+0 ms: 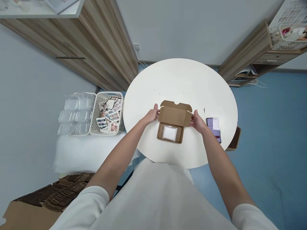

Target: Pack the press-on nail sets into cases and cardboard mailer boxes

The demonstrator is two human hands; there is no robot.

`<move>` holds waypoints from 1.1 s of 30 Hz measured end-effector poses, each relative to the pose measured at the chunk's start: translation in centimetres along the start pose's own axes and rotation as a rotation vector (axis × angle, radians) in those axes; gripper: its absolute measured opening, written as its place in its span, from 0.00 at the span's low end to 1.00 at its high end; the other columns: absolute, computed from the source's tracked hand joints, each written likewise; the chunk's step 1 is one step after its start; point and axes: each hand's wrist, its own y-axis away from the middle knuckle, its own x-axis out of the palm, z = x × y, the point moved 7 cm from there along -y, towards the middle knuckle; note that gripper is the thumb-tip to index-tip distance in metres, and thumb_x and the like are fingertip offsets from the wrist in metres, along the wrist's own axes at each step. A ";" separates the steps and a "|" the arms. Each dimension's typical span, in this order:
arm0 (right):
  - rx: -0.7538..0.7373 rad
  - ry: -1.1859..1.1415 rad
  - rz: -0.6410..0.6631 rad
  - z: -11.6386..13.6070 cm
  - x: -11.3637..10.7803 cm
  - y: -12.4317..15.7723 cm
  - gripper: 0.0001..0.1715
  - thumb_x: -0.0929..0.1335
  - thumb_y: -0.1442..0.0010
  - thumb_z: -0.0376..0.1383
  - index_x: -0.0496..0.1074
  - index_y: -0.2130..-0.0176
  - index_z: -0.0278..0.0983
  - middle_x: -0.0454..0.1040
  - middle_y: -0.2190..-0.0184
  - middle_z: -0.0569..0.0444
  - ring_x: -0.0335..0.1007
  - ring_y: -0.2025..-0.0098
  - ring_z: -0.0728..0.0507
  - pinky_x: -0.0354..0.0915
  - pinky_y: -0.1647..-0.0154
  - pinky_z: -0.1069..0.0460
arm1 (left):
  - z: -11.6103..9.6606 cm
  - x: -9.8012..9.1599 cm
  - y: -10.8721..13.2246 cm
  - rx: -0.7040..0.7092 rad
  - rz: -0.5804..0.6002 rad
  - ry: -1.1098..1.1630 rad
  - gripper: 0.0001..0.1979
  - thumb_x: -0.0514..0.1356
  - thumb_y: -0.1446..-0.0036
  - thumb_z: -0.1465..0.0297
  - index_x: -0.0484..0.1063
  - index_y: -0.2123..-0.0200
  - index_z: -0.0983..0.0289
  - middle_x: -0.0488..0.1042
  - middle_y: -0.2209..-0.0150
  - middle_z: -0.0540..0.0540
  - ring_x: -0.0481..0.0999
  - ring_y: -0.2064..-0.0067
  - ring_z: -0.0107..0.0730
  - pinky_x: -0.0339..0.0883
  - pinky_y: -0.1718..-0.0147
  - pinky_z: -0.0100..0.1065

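A small brown cardboard box [175, 116] lies on the white round table with its lid raised. Inside its tray rests a white wrapped packet [169, 133]. At the lid's left edge, my left hand [152, 115] grips the cardboard, thumb up and fingers at the side flap. My right hand [197, 121] grips the lid's right edge in the same way, its fingertips partly hidden by the cardboard. The lid's front tuck flap [176, 105] stands out at the far side.
On the table's right lies a phone [213, 129]. Left of the table [177, 73], a white basket [107, 95] holds printed nail sheets, beside stacked clear plastic trays [76, 113]. Flattened cardboard [59, 195] fills a carton at lower left. Wooden cabinets [100, 41] stand behind.
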 end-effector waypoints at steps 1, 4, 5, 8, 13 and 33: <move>0.009 -0.005 0.023 0.1 0.3 0.1 0.30 0.54 0.49 0.61 0.63 0.75 0.39 0.54 0.80 0.59 0.46 0.82 0.52 0.52 0.83 0.54 | 0.0 0.3 0.0 -0.002 0.028 0.016 0.39 0.31 0.46 0.46 0.68 0.53 0.65 0.70 0.65 0.57 0.69 0.70 0.30 0.62 0.72 0.31; 0.000 0.023 0.039 0.7 1.0 0.4 0.24 0.62 0.50 0.56 0.61 0.75 0.38 0.53 0.81 0.60 0.47 0.81 0.53 0.51 0.81 0.55 | 0.0 0.9 0.2 0.001 0.092 0.080 0.39 0.31 0.47 0.46 0.64 0.49 0.64 0.69 0.63 0.58 0.69 0.69 0.30 0.64 0.70 0.31; -0.014 0.033 0.028 1.0 1.1 0.4 0.23 0.63 0.50 0.55 0.61 0.75 0.38 0.53 0.81 0.60 0.48 0.81 0.53 0.52 0.81 0.55 | -0.1 1.0 0.3 0.006 0.104 0.100 0.39 0.30 0.47 0.46 0.63 0.48 0.63 0.69 0.61 0.58 0.69 0.68 0.30 0.64 0.70 0.31; -0.079 0.041 -0.027 1.8 1.2 0.6 0.19 0.66 0.51 0.51 0.64 0.70 0.38 0.57 0.79 0.60 0.53 0.78 0.53 0.55 0.77 0.55 | -0.6 1.0 0.8 0.034 0.099 0.141 0.39 0.30 0.47 0.45 0.59 0.45 0.61 0.66 0.56 0.58 0.70 0.63 0.32 0.65 0.66 0.32; -0.219 0.060 -0.038 2.4 1.9 2.2 0.24 0.67 0.54 0.38 0.64 0.55 0.41 0.63 0.72 0.59 0.60 0.70 0.50 0.61 0.64 0.51 | -1.4 0.9 2.9 0.089 0.091 0.200 0.39 0.27 0.49 0.45 0.57 0.45 0.58 0.62 0.49 0.58 0.67 0.54 0.37 0.63 0.60 0.35; -0.048 0.449 -0.465 -7.8 3.8 8.2 0.24 0.66 0.55 0.47 0.64 0.60 0.38 0.69 0.74 0.56 0.67 0.70 0.46 0.62 0.70 0.51 | 6.3 3.9 7.7 0.090 -0.325 -0.298 0.12 0.57 0.51 0.65 0.64 0.62 0.62 0.70 0.60 0.55 0.71 0.63 0.31 0.63 0.66 0.31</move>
